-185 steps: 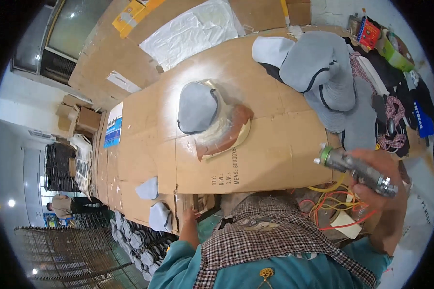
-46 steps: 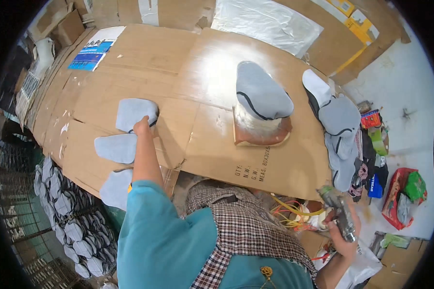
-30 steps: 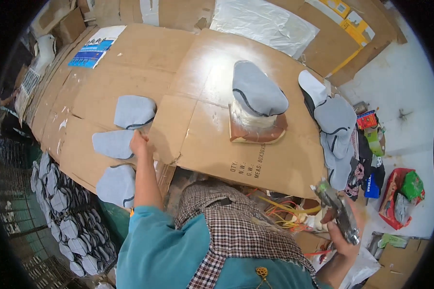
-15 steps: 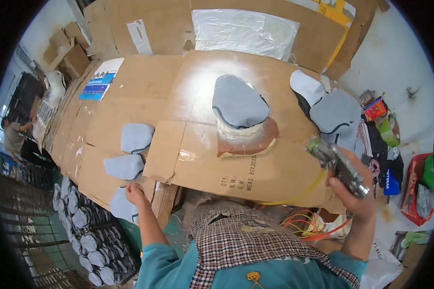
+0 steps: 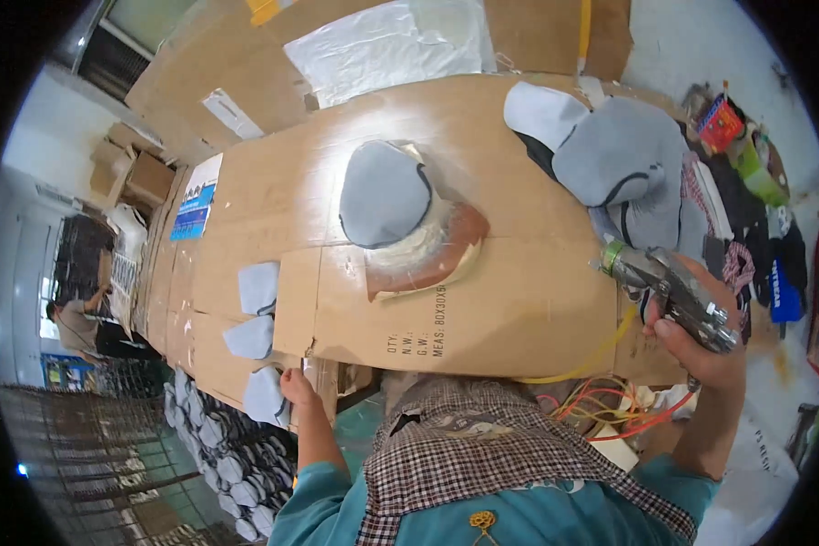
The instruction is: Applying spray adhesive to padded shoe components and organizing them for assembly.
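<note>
My right hand (image 5: 705,350) is wrapped around a metal spray gun (image 5: 669,284) with a green ring near its nozzle, held over the right side of the cardboard-covered table. At the table's near left edge, my left hand (image 5: 298,388) pinches the side of a grey cap-shaped fabric piece (image 5: 263,397); its fingertips are partly hidden. Two similar pieces, one grey (image 5: 249,338) and one grey (image 5: 258,288), lie in a row beyond it. In the middle, a larger grey fabric piece (image 5: 385,196) with dark edging rests on a pale-crusted, reddish-brown pad (image 5: 464,238).
More grey fabric pieces (image 5: 610,155) are heaped at the far right. A yellow hose (image 5: 591,357) and orange hoses (image 5: 623,428) hang by the near edge. Stacked grey pieces (image 5: 218,446) fill a rack below left. Another person (image 5: 80,325) works far left.
My view has turned, shifting the scene. The spray gun stays in my right hand, and my left hand stays at the nearest grey piece, which sits slightly more angled.
</note>
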Demonstrator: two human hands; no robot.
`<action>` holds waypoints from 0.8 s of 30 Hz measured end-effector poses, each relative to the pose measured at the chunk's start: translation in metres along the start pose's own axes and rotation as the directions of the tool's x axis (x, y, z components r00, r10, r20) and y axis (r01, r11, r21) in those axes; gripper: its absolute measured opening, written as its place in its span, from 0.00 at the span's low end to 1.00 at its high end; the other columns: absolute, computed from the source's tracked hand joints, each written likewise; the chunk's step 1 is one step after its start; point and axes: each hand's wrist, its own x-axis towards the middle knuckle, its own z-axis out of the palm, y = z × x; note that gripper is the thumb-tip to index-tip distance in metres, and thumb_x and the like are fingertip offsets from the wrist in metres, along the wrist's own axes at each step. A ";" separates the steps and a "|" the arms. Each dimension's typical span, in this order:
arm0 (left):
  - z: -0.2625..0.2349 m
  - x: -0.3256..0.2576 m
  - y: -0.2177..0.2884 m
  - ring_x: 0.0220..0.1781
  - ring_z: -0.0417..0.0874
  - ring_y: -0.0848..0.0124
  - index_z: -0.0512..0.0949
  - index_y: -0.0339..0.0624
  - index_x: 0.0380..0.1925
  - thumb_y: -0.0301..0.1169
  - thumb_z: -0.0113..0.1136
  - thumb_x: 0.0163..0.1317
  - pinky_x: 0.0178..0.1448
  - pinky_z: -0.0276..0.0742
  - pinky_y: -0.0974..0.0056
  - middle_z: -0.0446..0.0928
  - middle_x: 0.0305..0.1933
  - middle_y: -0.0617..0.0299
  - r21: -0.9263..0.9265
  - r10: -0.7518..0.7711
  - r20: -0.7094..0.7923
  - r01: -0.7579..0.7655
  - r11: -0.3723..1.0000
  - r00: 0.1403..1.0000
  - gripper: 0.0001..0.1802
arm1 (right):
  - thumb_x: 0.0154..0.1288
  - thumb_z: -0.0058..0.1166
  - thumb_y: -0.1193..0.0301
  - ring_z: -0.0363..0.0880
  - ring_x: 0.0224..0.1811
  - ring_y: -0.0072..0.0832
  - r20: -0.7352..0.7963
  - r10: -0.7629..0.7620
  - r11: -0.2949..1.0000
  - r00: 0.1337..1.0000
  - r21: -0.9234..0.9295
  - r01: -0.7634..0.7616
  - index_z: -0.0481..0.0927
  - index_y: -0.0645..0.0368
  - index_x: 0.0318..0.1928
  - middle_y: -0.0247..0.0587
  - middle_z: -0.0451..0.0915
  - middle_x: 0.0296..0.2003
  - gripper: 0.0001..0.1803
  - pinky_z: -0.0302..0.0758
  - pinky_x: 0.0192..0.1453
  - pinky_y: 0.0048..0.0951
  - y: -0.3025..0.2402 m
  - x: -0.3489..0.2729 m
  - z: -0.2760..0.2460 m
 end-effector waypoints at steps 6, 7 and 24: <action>0.012 -0.017 0.023 0.30 0.71 0.71 0.72 0.29 0.34 0.28 0.51 0.48 0.36 0.68 0.68 0.73 0.31 0.60 0.115 -0.013 0.033 0.009 0.993 0.999 0.14 | 0.44 0.54 0.72 0.72 0.26 0.18 0.011 -0.021 0.999 1.000 0.038 0.021 0.70 0.68 0.48 0.33 0.76 0.25 0.26 0.69 0.31 0.18 0.024 -0.029 -0.036; 0.017 -0.019 0.031 0.31 0.71 0.71 0.72 0.30 0.33 0.27 0.51 0.47 0.37 0.68 0.68 0.73 0.31 0.60 0.096 -0.034 0.056 0.028 0.995 0.998 0.13 | 0.44 0.54 0.72 0.72 0.26 0.20 -0.046 -0.008 1.000 0.999 -0.011 0.007 0.68 0.69 0.50 0.36 0.75 0.26 0.28 0.70 0.33 0.21 0.029 -0.037 -0.040; 0.010 -0.002 0.018 0.24 0.68 0.75 0.71 0.30 0.31 0.26 0.49 0.49 0.28 0.63 0.69 0.70 0.25 0.64 0.029 0.077 0.141 -0.082 0.996 0.987 0.10 | 0.43 0.57 0.66 0.75 0.27 0.25 -0.111 0.036 0.982 0.993 -0.180 -0.055 0.73 0.64 0.45 0.42 0.79 0.33 0.26 0.68 0.36 0.24 -0.027 -0.104 0.015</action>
